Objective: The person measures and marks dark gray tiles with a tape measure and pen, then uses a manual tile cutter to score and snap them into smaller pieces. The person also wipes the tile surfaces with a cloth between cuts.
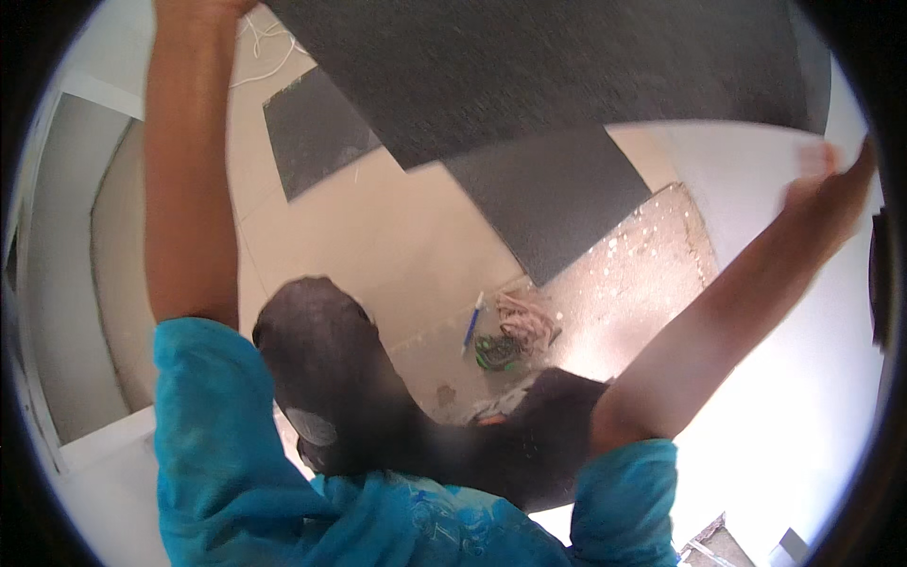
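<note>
A large dark grey sheet or tile [586, 71] is raised in front of me, filling the top of the view and overlapping the floor pieces and the wall behind it. Up at the top left, my left hand [213, 6] is closed at the sheet's left edge; its fingers are mostly cut off by the frame. My right hand [820, 180], smeared by motion, grips by the sheet's lower right corner. Beneath the sheet, a dark rectangular tile [557, 208] lies on the floor, partly covered from view. A smaller dark piece [316, 132] lies farther left.
On the beige floor [368, 236] near my knees lie a pinkish rag [527, 319], a green and dark tangled bundle [496, 352] and a blue marker-like stick [472, 323]. White cable [265, 52] loops at the far left. A white wall [746, 180] rises on the right.
</note>
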Available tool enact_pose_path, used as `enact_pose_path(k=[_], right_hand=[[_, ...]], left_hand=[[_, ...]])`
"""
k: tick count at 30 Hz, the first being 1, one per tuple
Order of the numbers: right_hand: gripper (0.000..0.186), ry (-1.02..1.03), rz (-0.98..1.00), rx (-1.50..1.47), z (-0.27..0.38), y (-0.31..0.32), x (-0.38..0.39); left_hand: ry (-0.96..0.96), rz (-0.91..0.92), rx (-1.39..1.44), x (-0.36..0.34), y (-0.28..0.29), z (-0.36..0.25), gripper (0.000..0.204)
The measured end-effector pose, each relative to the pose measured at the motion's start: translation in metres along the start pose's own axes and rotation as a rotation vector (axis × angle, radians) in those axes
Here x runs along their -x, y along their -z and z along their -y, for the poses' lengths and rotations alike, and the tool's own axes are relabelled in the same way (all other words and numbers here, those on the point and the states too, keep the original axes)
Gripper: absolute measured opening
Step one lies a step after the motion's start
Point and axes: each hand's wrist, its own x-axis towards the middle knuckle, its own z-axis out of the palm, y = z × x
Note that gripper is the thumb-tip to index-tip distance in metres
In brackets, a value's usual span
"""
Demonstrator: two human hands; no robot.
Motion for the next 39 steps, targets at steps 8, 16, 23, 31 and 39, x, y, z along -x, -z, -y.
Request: enact_pose_path(k=[8,16,23,31,39], right_hand=[[0.086,-0.644,-0.425,-0.241,-0.122,-0.042,0.199],[0.092,-1.071,-0.756,0.139,-0.197,-0.076,0.38],[0.079,-1.119,-0.779,0.106,-0.227,-0.047,0.454],[0.081,-1.146,-0.816,0.258,-0.245,-0.063,0.442],[0.08,-1.223,-0.95,0.484,-0.256,-0.075,0.447]], left_hand=[[0.323,0.017,0.046,0.008,0.178,0.13,0.073],[0.826,-0.436,-0.142,0.112,0.371,0.26,0.067],[1.023,-0.442,-0.28,0.143,0.424,0.302,0.06],[1.042,-0.407,-0.291,0.137,0.435,0.326,0.068],[1.055,-0.4,-0.342,0.124,0.44,0.328,0.067]])
